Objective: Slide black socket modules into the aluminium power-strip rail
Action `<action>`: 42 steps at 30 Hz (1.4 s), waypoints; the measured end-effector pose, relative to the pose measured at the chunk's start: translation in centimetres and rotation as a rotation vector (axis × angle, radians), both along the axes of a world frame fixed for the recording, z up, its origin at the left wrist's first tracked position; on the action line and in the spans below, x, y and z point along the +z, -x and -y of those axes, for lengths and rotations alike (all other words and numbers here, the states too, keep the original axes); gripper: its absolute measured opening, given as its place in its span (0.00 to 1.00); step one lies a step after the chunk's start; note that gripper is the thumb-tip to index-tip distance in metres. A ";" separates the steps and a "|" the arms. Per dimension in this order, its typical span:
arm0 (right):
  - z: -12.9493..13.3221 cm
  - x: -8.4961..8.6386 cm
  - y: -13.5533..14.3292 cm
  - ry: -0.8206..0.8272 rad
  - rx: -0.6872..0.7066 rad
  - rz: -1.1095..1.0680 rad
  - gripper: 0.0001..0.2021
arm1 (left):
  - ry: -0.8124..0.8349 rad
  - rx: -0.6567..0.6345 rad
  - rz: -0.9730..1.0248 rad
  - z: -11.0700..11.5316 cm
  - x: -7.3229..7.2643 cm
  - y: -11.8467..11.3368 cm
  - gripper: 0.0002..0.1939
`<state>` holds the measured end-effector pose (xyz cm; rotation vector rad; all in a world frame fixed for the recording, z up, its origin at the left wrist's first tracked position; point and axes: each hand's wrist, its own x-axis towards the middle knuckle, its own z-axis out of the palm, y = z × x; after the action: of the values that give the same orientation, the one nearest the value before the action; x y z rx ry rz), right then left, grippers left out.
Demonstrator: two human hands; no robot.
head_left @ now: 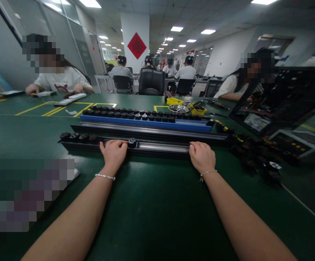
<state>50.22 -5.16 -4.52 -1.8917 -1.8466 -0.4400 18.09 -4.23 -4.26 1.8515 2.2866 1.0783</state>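
Nearest camera: left forearm (70, 217) and right forearm (244, 214), both reaching forward over the green desk (146, 224).
Far left: co-worker in a white top (70, 79), hands on pale items.
Front black rail (160, 153): lies across the desk before the person; row of black parts (83, 137) at its left end, bare channel toward the right.
Left hand (114, 154): fingers bent over the rail, fingertips beside the lone black part (132, 142); whether they pinch the wall, cannot tell.
Lone black part: in the channel, between the hands.
Behind: second black rail (152, 131), then blue rail (146, 122), black parts along it.
Right hand (203, 156): fingers closed on the rail near its right end.
Right side: loose heap of dark parts (257, 156); open computer case (285, 98) beyond.
Step in hand (judged): steadying the front rail, perhaps adjusting the lone part.
Handling (judged): any shift calls for both ends level, lest parts slide.
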 end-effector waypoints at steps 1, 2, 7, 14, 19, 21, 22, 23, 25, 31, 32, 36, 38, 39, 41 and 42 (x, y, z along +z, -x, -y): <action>0.0 0.0 0.0 0.001 -0.002 0.001 0.17 | 0.003 0.000 0.001 0.0 0.0 0.0 0.16; 0.0 0.0 0.0 0.002 -0.003 0.001 0.17 | 0.005 0.001 0.003 0.0 0.1 -0.1 0.16; 0.1 0.0 0.0 0.010 -0.007 -0.009 0.17 | 0.017 0.003 0.011 0.2 0.3 -0.2 0.16; 0.1 0.1 0.1 0.018 -0.013 -0.006 0.18 | 0.032 -0.004 0.009 0.2 0.4 -0.3 0.16; 0.0 0.0 0.1 0.008 -0.010 0.002 0.18 | 0.043 -0.010 0.012 0.3 0.5 -0.3 0.16; 0.0 0.0 0.1 0.007 -0.007 0.001 0.17 | 0.040 -0.013 0.013 0.3 0.5 -0.4 0.16; 0.0 0.0 0.1 0.010 -0.007 0.001 0.17 | 0.039 -0.014 0.012 0.4 0.5 -0.4 0.16; 0.1 0.0 0.1 0.013 -0.009 0.000 0.17 | 0.037 -0.014 0.012 0.4 0.5 -0.4 0.16; 0.1 0.0 0.1 0.016 -0.014 0.002 0.18 | 0.036 -0.018 0.010 0.3 0.5 -0.4 0.15; 0.0 0.0 0.0 0.010 -0.007 0.010 0.17 | 0.035 -0.046 -0.003 0.2 0.4 -0.4 0.16; 0.0 0.0 0.0 0.010 -0.008 0.010 0.17 | 0.035 -0.048 -0.007 0.2 0.3 -0.4 0.16; 0.0 0.0 0.0 0.004 -0.009 0.008 0.17 | 0.033 -0.047 -0.027 0.3 0.3 -0.3 0.16; 0.0 0.0 0.0 -0.001 -0.008 0.009 0.17 | 0.032 -0.053 -0.035 0.3 0.2 -0.3 0.16; 0.0 0.0 0.0 -0.003 -0.008 0.010 0.17 | 0.030 -0.056 -0.038 0.3 0.2 -0.3 0.16; 0.1 0.0 0.1 -0.005 -0.009 0.013 0.17 | 0.026 -0.061 -0.038 0.3 0.2 -0.4 0.16; 0.1 0.0 0.1 -0.004 -0.008 0.013 0.17 | 0.024 -0.062 -0.038 0.3 0.2 -0.4 0.16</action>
<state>50.15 -5.22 -4.53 -1.8988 -1.8452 -0.4594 18.47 -4.53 -4.04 1.9374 2.2348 1.0118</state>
